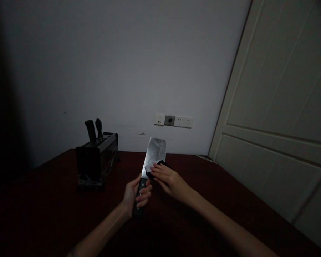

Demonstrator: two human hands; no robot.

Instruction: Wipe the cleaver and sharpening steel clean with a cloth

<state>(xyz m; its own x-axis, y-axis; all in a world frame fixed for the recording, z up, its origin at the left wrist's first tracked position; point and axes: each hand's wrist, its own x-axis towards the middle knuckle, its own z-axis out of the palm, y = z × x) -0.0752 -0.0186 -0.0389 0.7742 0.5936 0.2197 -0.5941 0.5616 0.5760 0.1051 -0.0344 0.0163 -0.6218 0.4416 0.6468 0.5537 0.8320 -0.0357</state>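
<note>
My left hand [137, 192] is wrapped round the black riveted handle of a cleaver [155, 150], whose broad metal blade points up and away from me. The blade is shiny, with a mottled patch near its far end. My right hand [169, 180] presses a dark, cloth-like piece [163, 163] against the lower part of the blade, just above the handle. A pale part shows beside its fingertips; whether it belongs to the cloth or is a reflection, I cannot tell. The right fingers lie nearly straight over the cloth and partly hide it.
On the left of the dark red table [203, 182] stands a knife block [96, 160] with two black handles sticking up. Behind the table is a pale wall with sockets [183, 122]. A panelled door [278, 107] rises at the right. The light is dim.
</note>
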